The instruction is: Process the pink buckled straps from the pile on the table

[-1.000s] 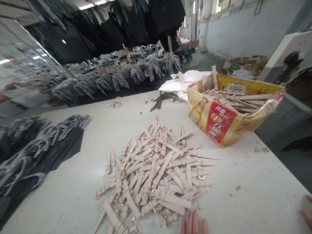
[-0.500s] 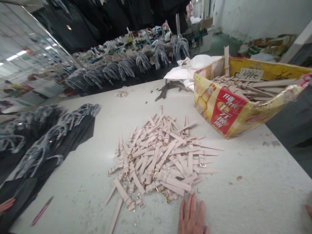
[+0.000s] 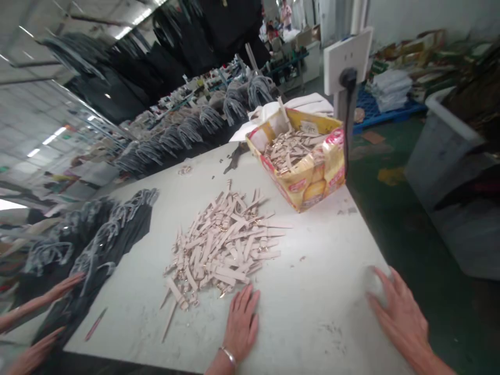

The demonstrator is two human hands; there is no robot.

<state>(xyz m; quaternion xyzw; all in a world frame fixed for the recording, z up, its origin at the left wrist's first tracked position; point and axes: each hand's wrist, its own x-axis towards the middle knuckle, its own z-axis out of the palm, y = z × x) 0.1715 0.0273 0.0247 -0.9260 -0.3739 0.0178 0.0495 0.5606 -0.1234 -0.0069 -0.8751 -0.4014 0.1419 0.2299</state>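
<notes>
My left hand, with a bracelet at the wrist, lies flat on the pale tabletop, fingers stretched out. Its fingertips are at the near edge of a pile of beige buckle straps with small gold-coloured buckles. My right hand is at the right edge of the table, thumb and fingers apart. A pale patch shows between them, too blurred to tell from the tabletop. Behind the pile, a yellow and red cardboard box holds more beige straps.
Another person's hands reach over dark pieces with grey cords at the left. A thin pink-handled tool lies nearby. A post with a socket box stands behind the carton. A grey bin stands at the right.
The view has swung to the right, bringing my right hand, the post and the bin into sight. My left hand still lies by the pile. More of the other person's arms shows.
</notes>
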